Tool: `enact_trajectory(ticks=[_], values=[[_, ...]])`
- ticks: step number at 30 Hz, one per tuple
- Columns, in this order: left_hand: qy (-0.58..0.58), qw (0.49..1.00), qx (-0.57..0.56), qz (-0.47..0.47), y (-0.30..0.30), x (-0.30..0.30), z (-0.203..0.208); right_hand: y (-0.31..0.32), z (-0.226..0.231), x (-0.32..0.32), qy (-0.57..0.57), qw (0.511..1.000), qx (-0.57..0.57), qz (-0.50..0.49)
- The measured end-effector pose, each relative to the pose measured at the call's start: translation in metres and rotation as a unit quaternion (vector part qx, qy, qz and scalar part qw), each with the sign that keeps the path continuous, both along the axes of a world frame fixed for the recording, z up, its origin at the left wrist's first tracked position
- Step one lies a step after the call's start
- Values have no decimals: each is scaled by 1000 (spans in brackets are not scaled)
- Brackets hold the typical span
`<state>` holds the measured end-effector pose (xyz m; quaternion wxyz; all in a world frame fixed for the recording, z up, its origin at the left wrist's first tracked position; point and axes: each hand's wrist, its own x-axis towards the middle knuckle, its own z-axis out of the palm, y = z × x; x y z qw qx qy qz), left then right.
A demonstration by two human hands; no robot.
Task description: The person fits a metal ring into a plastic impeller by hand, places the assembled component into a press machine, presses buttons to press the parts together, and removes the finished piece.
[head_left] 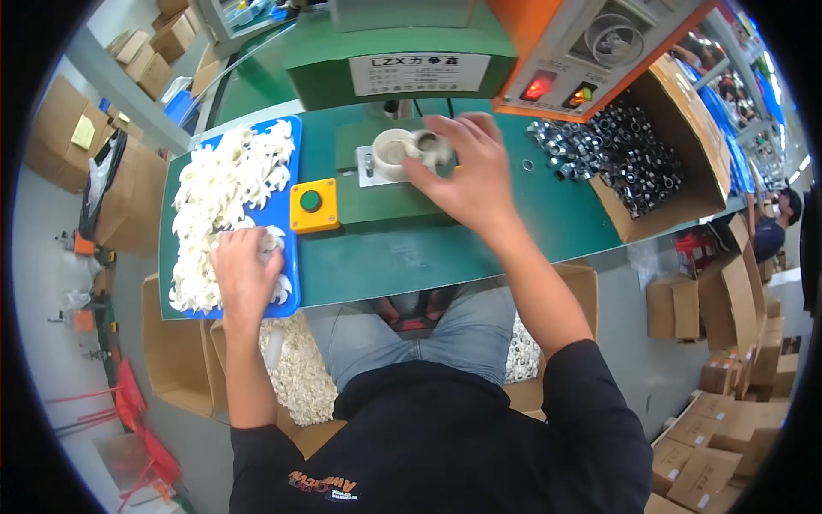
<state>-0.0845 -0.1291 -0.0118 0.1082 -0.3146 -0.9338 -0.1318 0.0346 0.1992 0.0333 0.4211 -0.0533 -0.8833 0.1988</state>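
Note:
My left hand point(244, 267) is over the blue tray point(292, 163), which is heaped with white curved plastic pieces point(227, 184). Its fingers curl round one white plastic piece point(271, 243) among the others. On the green press, a round white plastic fitting point(395, 152) sits on a metal plate point(368, 176). My right hand point(473, 171) reaches in from the right, with thumb and fingers closed about the side part of that fitting. The palm hides some of its far side.
A yellow box with a green push button point(312, 203) stands between tray and press. An orange control cabinet point(548, 73) with lit switches is at the back right. Metal rings point(629, 154) spill from a cardboard box point(704, 141); one loose ring point(527, 164) lies nearer the press.

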Motion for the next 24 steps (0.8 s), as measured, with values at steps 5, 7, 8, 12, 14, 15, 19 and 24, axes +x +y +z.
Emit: enact_trajectory(ticks=[5,7,8,12,14,15,19,24], values=[[17,989,144,-2,-4,3,15,44,4,133,-99,994,31,-44],[-68,965,253,-5,0,4,25,61,-1,195,-290,956,9,-45],[-73,964,257,-9,6,4,28,66,1,215,-381,924,10,-40],[-92,937,317,-119,33,17,38,82,-11,218,-358,933,-13,-23],[-106,925,333,-152,51,26,39,92,-22,176,-280,957,-7,-72],[-110,921,339,-158,58,30,37,93,-26,148,-265,960,-22,-90],[-193,887,380,-178,95,48,37,130,-52,90,-232,965,69,-102],[-188,888,364,-208,111,61,41,136,-43,81,-331,932,84,-121]])
